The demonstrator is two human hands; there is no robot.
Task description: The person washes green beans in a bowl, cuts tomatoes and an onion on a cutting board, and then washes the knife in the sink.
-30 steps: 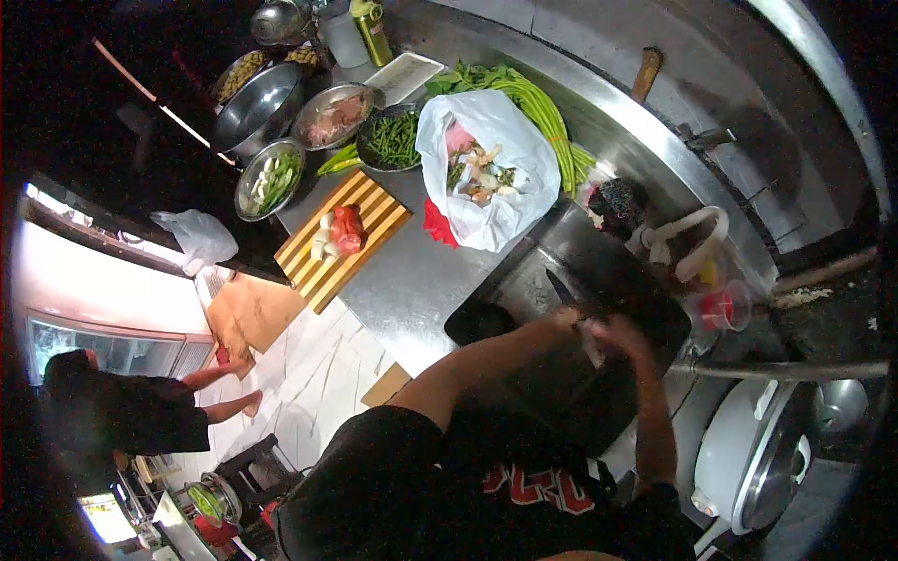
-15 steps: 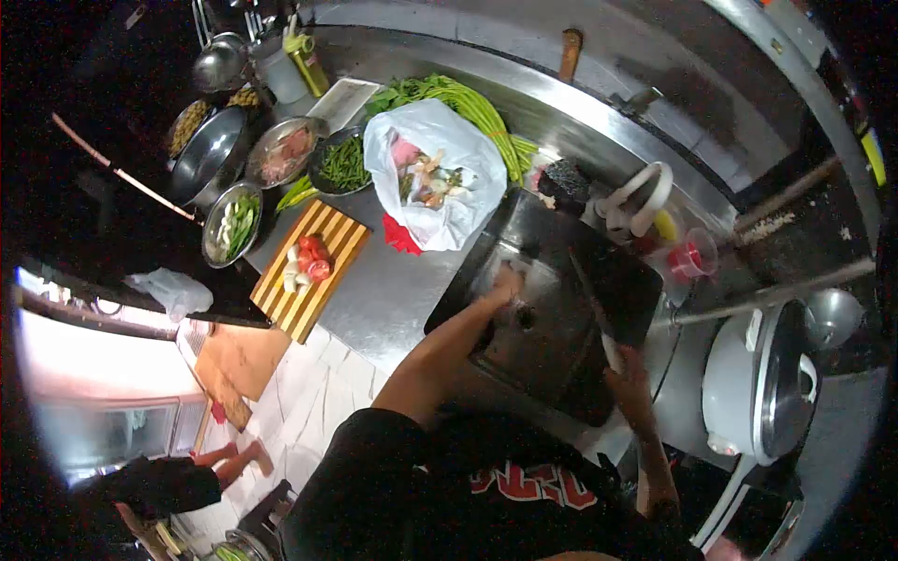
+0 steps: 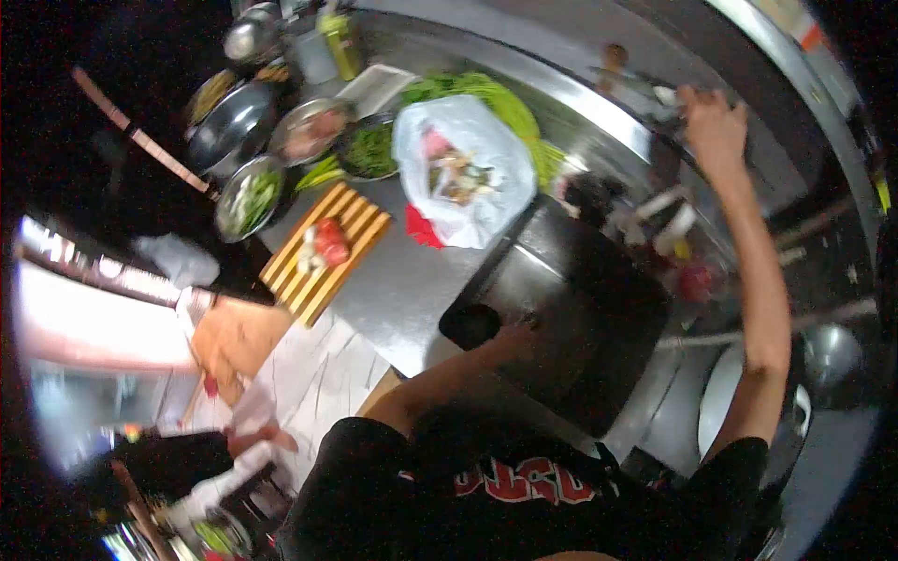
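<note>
My right hand [image 3: 716, 131] is raised at the far right against the back ledge. A knife with a pale handle [image 3: 665, 95] lies at its fingertips and appears gripped, though blur softens the outline. A wooden handle [image 3: 614, 59] stands up nearby, left of it. My left hand [image 3: 514, 341] reaches low into the dark sink [image 3: 571, 280]; its fingers are lost in shadow, so what they touch is hidden. Beyond the sink's left edge sits an open white plastic bag [image 3: 514, 159] of food scraps.
Red and white pieces [image 3: 329, 241] rest on a striped wooden board [image 3: 304, 297]. Bowls of meat [image 3: 316, 134] and greens [image 3: 254, 198] stand at the back left. Long green stalks [image 3: 510, 103] lie behind the bag. A white cooker [image 3: 720, 393] stands right; another person's legs [image 3: 262, 441] show lower left.
My right hand has swung up from beside the sink to the back ledge, taking the knife along. My left hand has drawn closer within the sink. The camera view has shifted.
</note>
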